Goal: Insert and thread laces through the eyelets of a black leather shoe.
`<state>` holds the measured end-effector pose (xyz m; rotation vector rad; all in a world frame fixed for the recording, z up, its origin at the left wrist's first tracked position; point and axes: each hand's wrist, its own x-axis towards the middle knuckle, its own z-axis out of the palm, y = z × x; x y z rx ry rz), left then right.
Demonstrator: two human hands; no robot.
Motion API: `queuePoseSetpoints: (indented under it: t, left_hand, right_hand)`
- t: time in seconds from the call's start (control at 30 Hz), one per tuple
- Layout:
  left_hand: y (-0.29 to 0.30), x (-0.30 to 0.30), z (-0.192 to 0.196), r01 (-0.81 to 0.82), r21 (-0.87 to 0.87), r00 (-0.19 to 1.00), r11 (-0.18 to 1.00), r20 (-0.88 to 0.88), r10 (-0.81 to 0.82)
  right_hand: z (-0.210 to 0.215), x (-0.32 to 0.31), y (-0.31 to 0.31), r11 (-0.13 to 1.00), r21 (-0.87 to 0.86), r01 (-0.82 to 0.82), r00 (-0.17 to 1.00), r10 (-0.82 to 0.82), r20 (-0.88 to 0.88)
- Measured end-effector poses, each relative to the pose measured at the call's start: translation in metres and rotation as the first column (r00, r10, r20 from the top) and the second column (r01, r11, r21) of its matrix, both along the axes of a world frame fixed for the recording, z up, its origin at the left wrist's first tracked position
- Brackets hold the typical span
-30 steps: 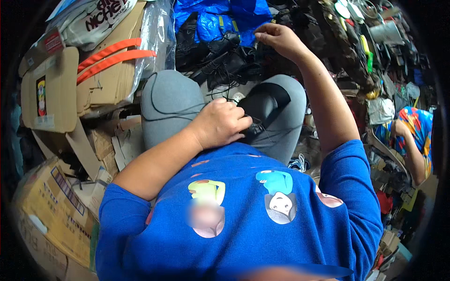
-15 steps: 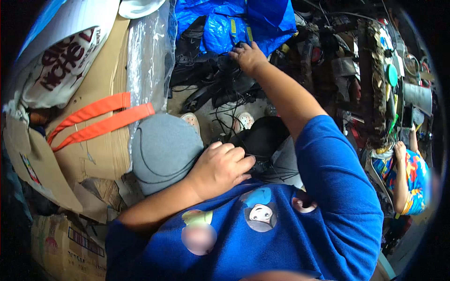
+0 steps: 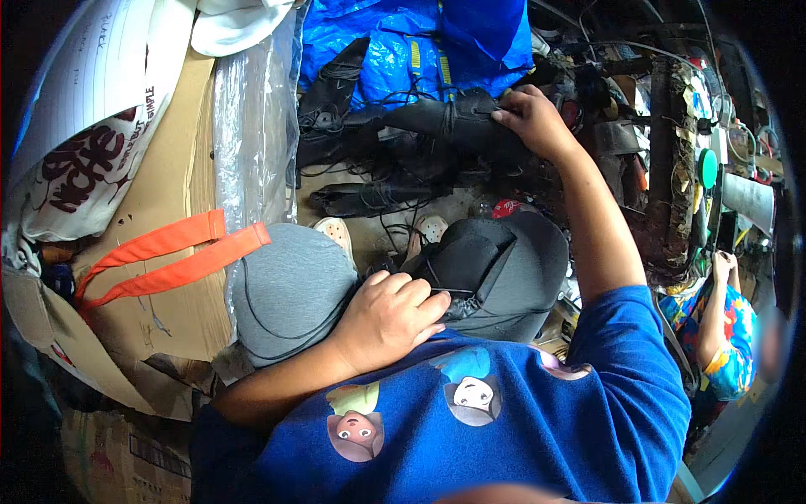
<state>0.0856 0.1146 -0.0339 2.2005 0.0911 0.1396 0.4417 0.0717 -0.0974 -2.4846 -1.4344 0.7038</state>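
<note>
My left hand is curled at my lap beside a folded black piece, which looks like leather and has thin cords. Its fingertips are partly hidden, and it seems to grip that piece. Farther out, my right hand pinches the right end of a long black corded piece. A heap of similar black pieces, tangled with cords, lies on the floor beyond my feet. One black cord runs over my left grey-clad knee.
A blue plastic sack stands behind the heap. Flat cardboard with orange straps and a clear plastic-wrapped bundle line the left. Cluttered racks fill the right, where another person in a colourful shirt sits.
My right hand has moved right and now grips a black piece, which lies more stretched out. The folded black piece now rests over my right thigh. My left hand has hardly moved.
</note>
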Motion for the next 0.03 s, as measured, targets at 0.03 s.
queuePoseSetpoints:
  t: [0.03]
  left_hand:
    - [0.0001, -0.0014, -0.0013, 0.0, -0.004, 1.0, 1.0, -0.014, 0.0]
  right_hand:
    - [0.0045, -0.0062, -0.0011, 0.999, -0.002, 0.047, 0.999, -0.047, -0.001]
